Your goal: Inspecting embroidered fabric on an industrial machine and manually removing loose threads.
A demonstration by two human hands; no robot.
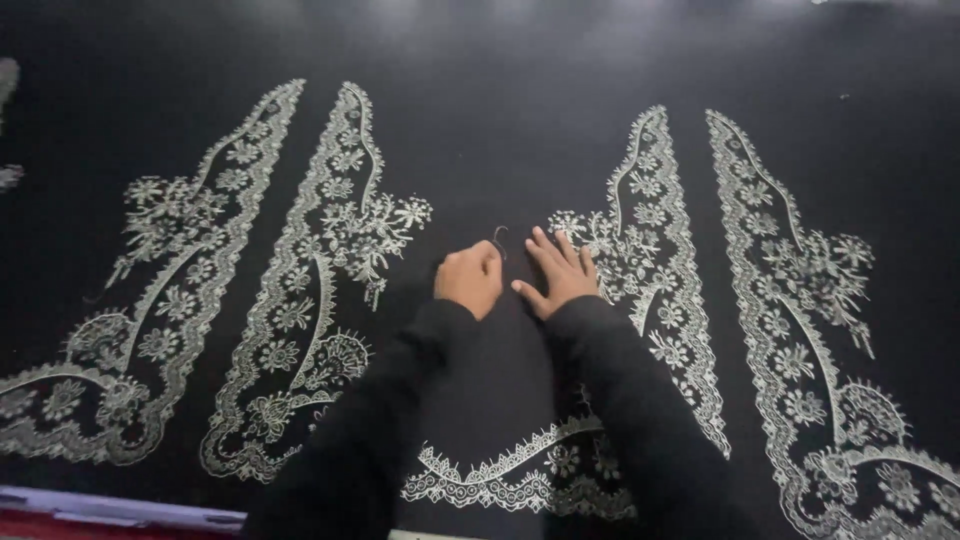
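Near the bottom edge, a white lace strip (pixel 500 480) lies on the black cloth (pixel 480 150). Farther up, the left hand (pixel 470 277) is curled shut on a thin dark hook (pixel 499 240). The right hand (pixel 560 270) lies flat beside it, fingers (pixel 545 245) spread, touching a lace panel (pixel 650 250).

Under my hands the cloth (pixel 500 150) is plain black, and my sleeves (pixel 620 400) are black too. White lace (pixel 330 270) lies just left of my left hand (pixel 468 278), patterned with flowers, leafy sprigs and scalloped edges; a second white strip (pixel 190 260) farther left bears the same pattern. White floral lace (pixel 650 250) runs beside my right hand (pixel 560 272), with another strip (pixel 790 290) beyond it. Below my wrists, a white scalloped lace band (pixel 510 475) curves across. A small dark hook (pixel 497 240) shows between my hands.
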